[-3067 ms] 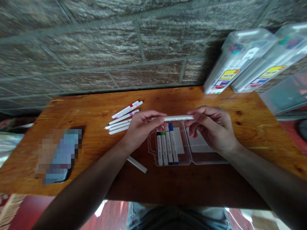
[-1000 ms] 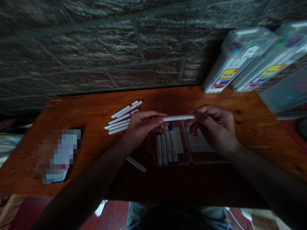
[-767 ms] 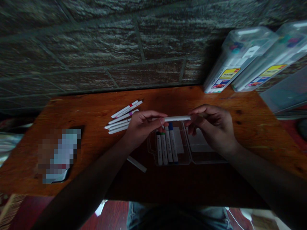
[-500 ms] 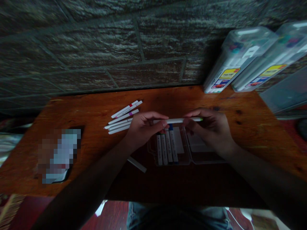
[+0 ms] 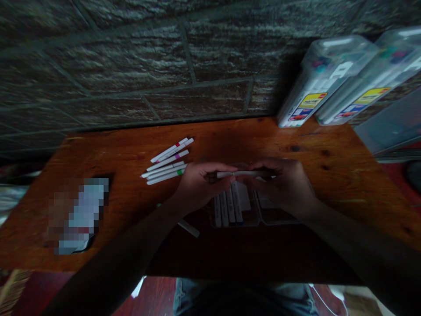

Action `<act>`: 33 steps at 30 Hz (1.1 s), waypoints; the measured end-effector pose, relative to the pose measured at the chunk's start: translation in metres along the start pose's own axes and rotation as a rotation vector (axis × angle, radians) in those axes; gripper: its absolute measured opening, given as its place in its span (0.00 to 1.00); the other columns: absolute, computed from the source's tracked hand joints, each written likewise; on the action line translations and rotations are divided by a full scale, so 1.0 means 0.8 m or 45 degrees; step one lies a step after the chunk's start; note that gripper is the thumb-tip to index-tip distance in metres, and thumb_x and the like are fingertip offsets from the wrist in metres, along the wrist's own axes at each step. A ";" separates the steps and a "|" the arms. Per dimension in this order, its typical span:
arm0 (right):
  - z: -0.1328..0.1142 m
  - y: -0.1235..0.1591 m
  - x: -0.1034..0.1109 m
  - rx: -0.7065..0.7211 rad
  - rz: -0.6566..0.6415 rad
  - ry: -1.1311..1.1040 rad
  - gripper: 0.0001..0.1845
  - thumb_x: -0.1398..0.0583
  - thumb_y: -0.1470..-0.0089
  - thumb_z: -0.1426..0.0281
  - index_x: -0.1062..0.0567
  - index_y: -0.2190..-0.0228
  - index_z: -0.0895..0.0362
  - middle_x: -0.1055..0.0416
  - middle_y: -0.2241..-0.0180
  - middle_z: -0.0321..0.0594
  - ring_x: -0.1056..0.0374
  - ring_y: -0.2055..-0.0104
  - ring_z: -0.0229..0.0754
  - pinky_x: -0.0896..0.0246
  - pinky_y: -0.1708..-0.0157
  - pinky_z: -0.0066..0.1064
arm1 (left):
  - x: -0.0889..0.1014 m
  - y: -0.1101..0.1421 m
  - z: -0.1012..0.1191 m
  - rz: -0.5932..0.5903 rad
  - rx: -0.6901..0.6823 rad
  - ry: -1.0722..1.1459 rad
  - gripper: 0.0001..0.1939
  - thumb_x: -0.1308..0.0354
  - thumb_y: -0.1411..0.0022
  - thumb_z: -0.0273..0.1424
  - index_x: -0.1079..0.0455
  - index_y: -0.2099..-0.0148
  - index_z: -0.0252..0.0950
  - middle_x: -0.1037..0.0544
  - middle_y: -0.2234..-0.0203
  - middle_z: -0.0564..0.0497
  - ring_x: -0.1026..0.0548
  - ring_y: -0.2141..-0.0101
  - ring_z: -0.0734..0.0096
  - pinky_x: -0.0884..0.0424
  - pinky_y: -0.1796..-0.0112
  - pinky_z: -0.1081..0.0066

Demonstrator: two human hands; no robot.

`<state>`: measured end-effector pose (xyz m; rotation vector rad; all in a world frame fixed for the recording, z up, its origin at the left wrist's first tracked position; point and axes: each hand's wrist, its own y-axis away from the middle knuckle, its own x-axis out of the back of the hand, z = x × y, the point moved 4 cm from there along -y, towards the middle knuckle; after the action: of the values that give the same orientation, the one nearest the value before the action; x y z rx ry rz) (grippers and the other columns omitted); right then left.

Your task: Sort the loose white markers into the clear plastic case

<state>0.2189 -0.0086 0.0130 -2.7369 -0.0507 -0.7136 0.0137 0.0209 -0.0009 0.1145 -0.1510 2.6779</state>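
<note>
Between my two hands a white marker is held level, with a thin green band near its middle. My left hand pinches its left part, and my right hand grips the right part, fingertips almost meeting. Below them lies an open clear plastic case, partly covered by my hands. Several white markers lie side by side in its left half. Another loose marker rests on the table, partly under my left forearm.
Several loose markers with coloured bands lie left of my hands on the wooden table. A blurred-out phone-like object is at the far left. Two upright marker cases lean against the brick wall at the back right.
Both hands have come closer together and slightly lower. The marker's light-green end, earlier exposed at the right, no longer shows there; a green band now shows between my fingertips.
</note>
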 end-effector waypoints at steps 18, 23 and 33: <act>-0.002 0.000 -0.001 -0.068 -0.057 -0.102 0.15 0.25 0.48 0.55 0.14 0.69 0.53 0.19 0.73 0.39 0.28 0.75 0.41 0.36 0.78 0.30 | 0.000 0.004 0.007 -0.093 -0.001 0.108 0.15 0.27 0.41 0.28 0.16 0.50 0.37 0.12 0.57 0.43 0.12 0.65 0.65 0.15 0.64 0.71; -0.003 0.001 -0.002 -0.103 -0.034 -0.156 0.15 0.24 0.50 0.55 0.15 0.72 0.53 0.20 0.75 0.40 0.28 0.75 0.42 0.36 0.78 0.31 | -0.001 0.003 0.015 -0.102 -0.031 0.072 0.14 0.29 0.40 0.26 0.15 0.50 0.38 0.12 0.55 0.44 0.12 0.65 0.68 0.16 0.66 0.75; 0.001 0.004 -0.001 -0.130 -0.002 -0.150 0.18 0.23 0.54 0.52 0.16 0.74 0.52 0.22 0.76 0.38 0.31 0.76 0.40 0.40 0.80 0.31 | -0.001 0.005 0.015 -0.143 -0.084 -0.056 0.16 0.29 0.37 0.32 0.16 0.46 0.40 0.13 0.51 0.43 0.13 0.59 0.64 0.17 0.65 0.74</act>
<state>0.2192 -0.0111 0.0109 -2.8745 -0.0435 -0.5694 0.0131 0.0153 0.0106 0.1563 -0.2394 2.5570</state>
